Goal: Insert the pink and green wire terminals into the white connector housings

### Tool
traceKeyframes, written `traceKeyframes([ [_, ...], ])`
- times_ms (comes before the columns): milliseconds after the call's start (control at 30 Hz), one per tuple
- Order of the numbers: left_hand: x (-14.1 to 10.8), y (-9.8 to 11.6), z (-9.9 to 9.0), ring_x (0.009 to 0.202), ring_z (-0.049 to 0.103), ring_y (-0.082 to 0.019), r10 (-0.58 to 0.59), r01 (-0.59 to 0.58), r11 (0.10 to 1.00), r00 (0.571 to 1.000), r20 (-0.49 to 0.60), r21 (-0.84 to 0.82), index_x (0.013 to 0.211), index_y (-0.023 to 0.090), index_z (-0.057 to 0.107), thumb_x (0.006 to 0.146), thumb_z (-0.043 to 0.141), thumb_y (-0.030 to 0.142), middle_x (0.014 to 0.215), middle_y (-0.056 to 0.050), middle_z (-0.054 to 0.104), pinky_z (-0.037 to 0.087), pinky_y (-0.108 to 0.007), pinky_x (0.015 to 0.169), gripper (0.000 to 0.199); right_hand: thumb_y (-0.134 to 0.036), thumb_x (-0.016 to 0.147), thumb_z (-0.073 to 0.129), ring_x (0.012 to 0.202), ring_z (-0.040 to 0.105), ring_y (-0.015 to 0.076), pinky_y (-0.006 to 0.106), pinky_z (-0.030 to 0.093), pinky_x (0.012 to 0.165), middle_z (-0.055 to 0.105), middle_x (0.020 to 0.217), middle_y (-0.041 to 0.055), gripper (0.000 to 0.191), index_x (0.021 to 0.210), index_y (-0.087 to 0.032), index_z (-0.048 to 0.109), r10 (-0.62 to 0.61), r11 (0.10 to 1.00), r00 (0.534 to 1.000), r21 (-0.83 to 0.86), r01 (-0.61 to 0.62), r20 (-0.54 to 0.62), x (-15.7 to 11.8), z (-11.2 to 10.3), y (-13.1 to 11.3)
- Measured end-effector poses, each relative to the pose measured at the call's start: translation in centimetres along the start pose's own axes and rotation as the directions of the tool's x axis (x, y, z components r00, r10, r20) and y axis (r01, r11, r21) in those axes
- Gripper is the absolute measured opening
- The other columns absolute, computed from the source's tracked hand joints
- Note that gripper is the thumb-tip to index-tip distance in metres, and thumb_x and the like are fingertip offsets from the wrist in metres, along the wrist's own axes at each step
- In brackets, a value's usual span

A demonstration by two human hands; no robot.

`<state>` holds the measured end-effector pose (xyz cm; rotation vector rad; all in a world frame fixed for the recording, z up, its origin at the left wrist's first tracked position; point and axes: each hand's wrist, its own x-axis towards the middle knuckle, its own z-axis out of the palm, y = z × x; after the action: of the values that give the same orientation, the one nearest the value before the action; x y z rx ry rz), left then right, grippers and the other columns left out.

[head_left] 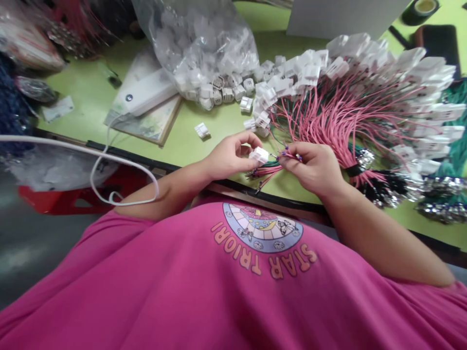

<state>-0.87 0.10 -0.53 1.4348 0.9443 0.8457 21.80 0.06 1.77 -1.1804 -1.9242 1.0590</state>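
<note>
Fingers on our left hand pinch a small white plug just over the near edge of the green surface. Our right hand, close beside it, holds thin wires with its fingers drawn narrow (small purple bits show among them). One wire tip points at the plug, though we cannot tell whether it touches. Pink and green wires lie between our two hands.

A loose plug lies alone beyond our left hand. Farther back, we see a clear plastic bag of white plugs, with more of them strewn before it. To its right, a large bundle of pink wires fans out from a black tie near our right wrist, white plugs at the far ends. At left, a white power strip rests on a board, and a white cord crosses our left forearm. A phone and tape roll sit at the far right.
</note>
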Motion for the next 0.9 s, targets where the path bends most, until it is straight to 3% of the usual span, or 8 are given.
traceKeyframes([
  [100,0.6,0.4,0.5,0.078,0.06,-0.01,0.022,-0.022,0.999,1.0,0.002,-0.037,0.086,0.018,0.048,0.064,0.08,0.024,0.098,-0.003,0.063,0.048,-0.022,0.066,0.039,-0.028,0.08,0.063,0.055,0.043,0.0101,0.026,0.032,0.052,0.054,0.058,-0.002,0.016,0.067,-0.019,0.066,0.007,1.0,1.0,0.016,-0.006,-0.023,0.0,-0.1,-0.2],
  [300,0.9,0.3,0.7,0.063,0.052,-0.008,0.038,-0.035,0.983,0.999,-0.017,0.182,0.093,0.018,0.055,0.074,0.075,0.024,0.074,0.003,0.056,0.043,-0.023,0.06,0.029,-0.031,0.082,0.064,0.058,0.046,0.0114,0.027,0.035,0.053,0.057,0.06,-0.0011,0.017,0.07,-0.019,0.069,0.026,0.999,0.999,0.025,-0.025,-0.033,-0.1,-0.1,0.1],
  [400,0.9,-0.3,0.6,0.078,0.062,-0.014,0.176,-0.157,0.923,0.984,-0.021,0.352,0.1,0.018,0.065,0.079,0.073,0.028,0.091,-0.004,0.067,0.05,-0.027,0.07,0.024,-0.032,0.082,0.063,0.058,0.046,0.0111,0.026,0.037,0.055,0.057,0.06,-0.001,0.019,0.07,-0.018,0.07,0.023,1.0,1.0,-0.003,-0.023,-0.002,-0.1,0.0,0.1],
  [500,0.7,-0.8,0.6,0.096,0.068,-0.019,0.322,-0.297,0.853,0.947,0.014,0.429,0.112,0.021,0.067,0.081,0.072,0.031,0.111,-0.008,0.069,0.054,-0.032,0.08,0.033,-0.032,0.081,0.063,0.058,0.046,0.0107,0.026,0.036,0.056,0.057,0.06,-0.0009,0.02,0.069,-0.017,0.069,0.013,0.999,0.999,-0.039,-0.012,0.029,-0.1,0.1,0.1],
  [600,0.6,-1.4,0.8,0.082,0.069,-0.017,0.262,-0.257,0.901,0.965,0.034,0.35,0.125,0.022,0.057,0.082,0.074,0.036,0.096,-0.005,0.071,0.055,-0.03,0.07,0.048,-0.031,0.08,0.064,0.056,0.042,0.0096,0.025,0.033,0.054,0.055,0.058,-0.0014,0.021,0.065,-0.017,0.065,0.005,0.997,0.999,-0.073,-0.002,0.046,-0.1,0.3,0.1],
  [667,0.5,-1.6,0.9,0.073,0.068,-0.016,0.204,-0.203,0.931,0.979,0.03,0.302,0.119,0.021,0.056,0.079,0.078,0.039,0.087,-0.003,0.07,0.053,-0.028,0.062,0.049,-0.03,0.079,0.063,0.055,0.04,0.009,0.025,0.031,0.054,0.052,0.055,-0.0019,0.021,0.062,-0.017,0.062,0.005,0.996,0.998,-0.093,0.001,0.061,-0.1,0.3,0.1],
  [767,0.3,-1.5,1.0,0.081,0.07,-0.017,0.203,-0.203,0.93,0.979,0.032,0.305,0.103,0.019,0.061,0.079,0.079,0.044,0.093,-0.007,0.072,0.055,-0.028,0.067,0.039,-0.027,0.076,0.062,0.054,0.039,0.0086,0.025,0.029,0.053,0.049,0.053,-0.0027,0.021,0.059,-0.017,0.059,0.016,0.994,0.996,-0.106,-0.006,0.09,-0.1,0.2,0.1],
  [900,0.1,-1.1,0.8,0.094,0.071,-0.019,0.243,-0.246,0.912,0.969,0.051,0.328,0.103,0.018,0.067,0.082,0.075,0.046,0.106,-0.01,0.074,0.056,-0.029,0.077,0.036,-0.027,0.074,0.062,0.054,0.038,0.0084,0.025,0.028,0.053,0.046,0.052,-0.0038,0.018,0.059,-0.016,0.059,0.028,0.992,0.994,-0.126,-0.015,0.104,0.0,0.0,0.0],
])
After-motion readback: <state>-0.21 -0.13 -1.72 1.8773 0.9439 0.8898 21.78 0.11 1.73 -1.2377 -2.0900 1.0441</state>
